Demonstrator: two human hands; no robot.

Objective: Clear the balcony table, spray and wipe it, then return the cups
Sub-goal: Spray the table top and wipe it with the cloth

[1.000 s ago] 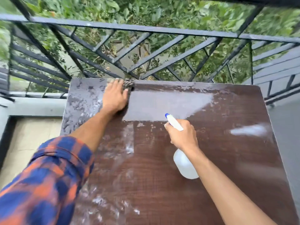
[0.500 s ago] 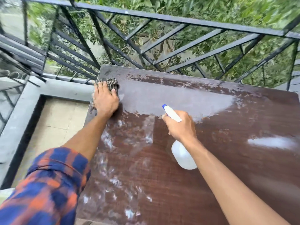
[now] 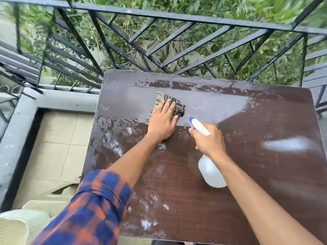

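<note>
Wet wood-grain table (image 3: 265, 174) under checked cloth (image 3: 179, 108)

Left hand (image 3: 161, 123) lies flat on a checked cloth (image 3: 179, 108), pressing it onto the wet brown table (image 3: 265, 183). Right hand (image 3: 208, 141) grips a white spray bottle (image 3: 210, 174) just beside it, blue nozzle tip near the cloth. Black railing (image 3: 177, 17) behind.

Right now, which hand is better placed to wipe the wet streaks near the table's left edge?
Left. The left hand lies flat on the cloth, just right of those wet streaks on the table. The right hand grips the spray bottle, farther from them.
</note>
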